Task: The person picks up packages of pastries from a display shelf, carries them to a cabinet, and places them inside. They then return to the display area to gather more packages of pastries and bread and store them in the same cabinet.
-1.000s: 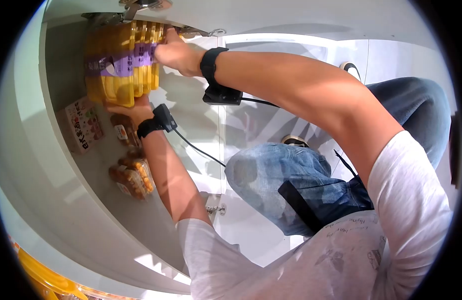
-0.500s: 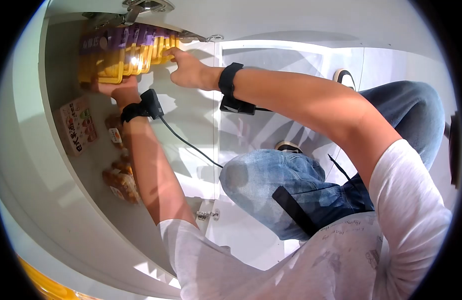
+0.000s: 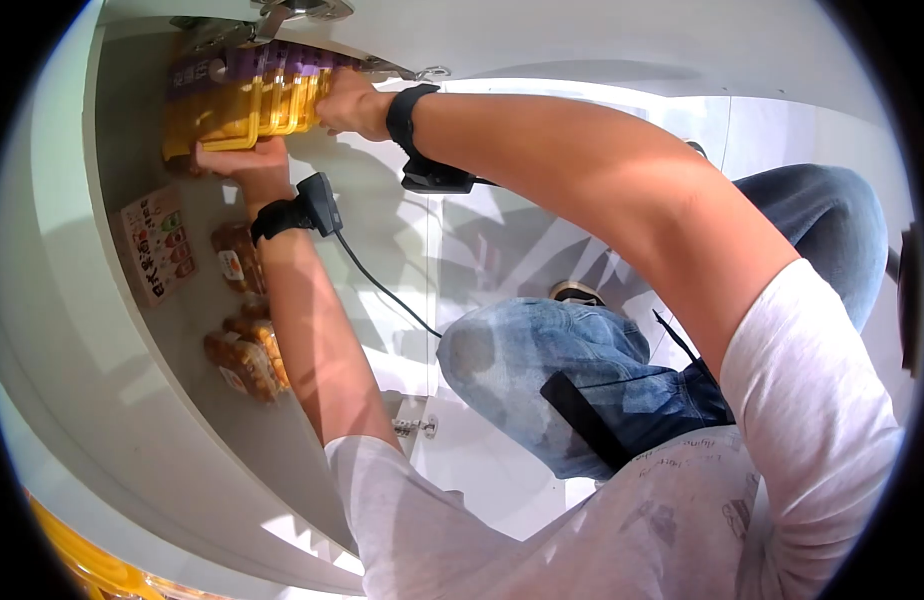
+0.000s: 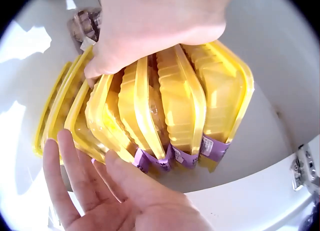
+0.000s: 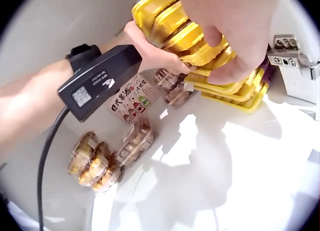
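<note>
A row of yellow plastic food boxes (image 3: 222, 112) with purple paper bands stands on edge inside a white cabinet, at the upper left of the head view. My left hand (image 4: 160, 21) grips some of them from one side, its thumb hooked between two boxes in the left wrist view. My right hand (image 3: 354, 104) is at the row's right end, fingertips against the boxes. In the left wrist view the right hand's fingers (image 4: 70, 181) are straight and spread beside them. Part of the row is hidden behind the hands in the right wrist view.
Clear packs of snacks (image 5: 95, 163) stand on the shelf, near a printed card (image 5: 132, 98) with Chinese characters. Metal hinges (image 5: 290, 56) jut from the cabinet side. A black cable (image 3: 382, 285) trails from the left wrist camera.
The boxes and my left hand moved up and farther into the cabinet. My right hand drew back from the row's end half a second ago and now touches it again.
</note>
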`<state>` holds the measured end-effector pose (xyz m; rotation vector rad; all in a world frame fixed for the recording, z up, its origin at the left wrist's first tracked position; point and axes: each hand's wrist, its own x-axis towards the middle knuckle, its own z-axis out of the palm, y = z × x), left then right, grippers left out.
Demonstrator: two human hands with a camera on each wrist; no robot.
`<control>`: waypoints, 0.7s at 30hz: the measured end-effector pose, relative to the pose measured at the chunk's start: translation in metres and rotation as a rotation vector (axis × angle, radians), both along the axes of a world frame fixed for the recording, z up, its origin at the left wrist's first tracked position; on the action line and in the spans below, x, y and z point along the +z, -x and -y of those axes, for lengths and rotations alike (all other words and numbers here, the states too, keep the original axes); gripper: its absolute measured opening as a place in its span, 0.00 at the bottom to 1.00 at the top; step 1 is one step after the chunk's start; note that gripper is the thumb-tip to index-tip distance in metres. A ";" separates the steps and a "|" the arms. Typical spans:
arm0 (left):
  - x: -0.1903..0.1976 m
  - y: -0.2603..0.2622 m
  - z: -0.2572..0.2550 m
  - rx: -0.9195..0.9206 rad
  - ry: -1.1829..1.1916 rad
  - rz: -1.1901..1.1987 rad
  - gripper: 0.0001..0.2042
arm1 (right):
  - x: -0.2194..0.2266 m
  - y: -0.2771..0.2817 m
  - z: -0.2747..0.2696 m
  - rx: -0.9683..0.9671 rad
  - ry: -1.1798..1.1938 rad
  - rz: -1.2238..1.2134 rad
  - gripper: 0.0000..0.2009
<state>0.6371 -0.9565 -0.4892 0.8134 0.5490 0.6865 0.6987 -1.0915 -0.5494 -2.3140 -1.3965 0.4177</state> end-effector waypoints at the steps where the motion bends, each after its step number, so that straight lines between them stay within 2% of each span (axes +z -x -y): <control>1: -0.002 -0.005 0.000 -0.035 -0.008 -0.011 0.27 | -0.005 -0.002 -0.002 -0.080 -0.098 -0.179 0.06; 2: -0.003 -0.006 -0.003 -0.064 -0.019 -0.025 0.30 | -0.014 -0.002 -0.009 -0.153 -0.197 -0.362 0.04; 4: -0.008 -0.010 0.002 -0.013 -0.087 -0.034 0.30 | -0.037 -0.003 -0.022 -0.205 -0.437 -0.613 0.07; 5: -0.009 -0.012 0.006 0.025 -0.152 -0.041 0.31 | -0.043 -0.006 -0.022 -0.188 -0.361 -0.505 0.07; 6: -0.008 -0.014 0.007 0.031 -0.154 -0.035 0.31 | -0.048 -0.009 -0.023 -0.203 -0.348 -0.507 0.08; 8: 0.001 -0.009 0.015 0.013 -0.074 -0.187 0.32 | -0.050 -0.015 -0.024 -0.232 -0.322 -0.510 0.08; 9: 0.006 -0.004 0.020 0.008 -0.072 -0.189 0.32 | -0.051 -0.016 -0.022 -0.261 -0.320 -0.580 0.07; 11: 0.020 0.003 0.031 -0.207 -0.110 -0.151 0.33 | -0.030 -0.020 -0.013 -0.296 -0.322 -0.638 0.06; 12: 0.023 0.006 0.033 -0.209 -0.109 -0.149 0.33 | -0.005 -0.017 -0.005 -0.529 -0.312 -0.947 0.06; 13: 0.025 0.008 0.034 -0.204 -0.140 -0.196 0.35 | -0.002 -0.018 -0.002 -0.764 -0.295 -1.254 0.05; 14: 0.026 0.008 0.035 -0.196 -0.170 -0.245 0.36 | 0.001 -0.021 0.003 -0.764 -0.295 -1.252 0.05; 15: 0.026 0.009 0.036 -0.193 -0.169 -0.246 0.36 | 0.001 -0.022 0.009 -0.648 -0.295 -1.086 0.10; 18: 0.024 0.015 0.033 -0.228 -0.044 -0.258 0.39 | 0.004 -0.017 0.026 -0.476 -0.298 -0.820 0.17; 20: 0.020 0.012 0.033 -0.129 0.010 -0.296 0.42 | 0.021 -0.017 0.033 -0.544 -0.196 -0.769 0.18; 21: 0.020 0.012 0.033 -0.127 0.015 -0.293 0.42 | 0.031 -0.010 0.038 -0.672 -0.202 -0.786 0.19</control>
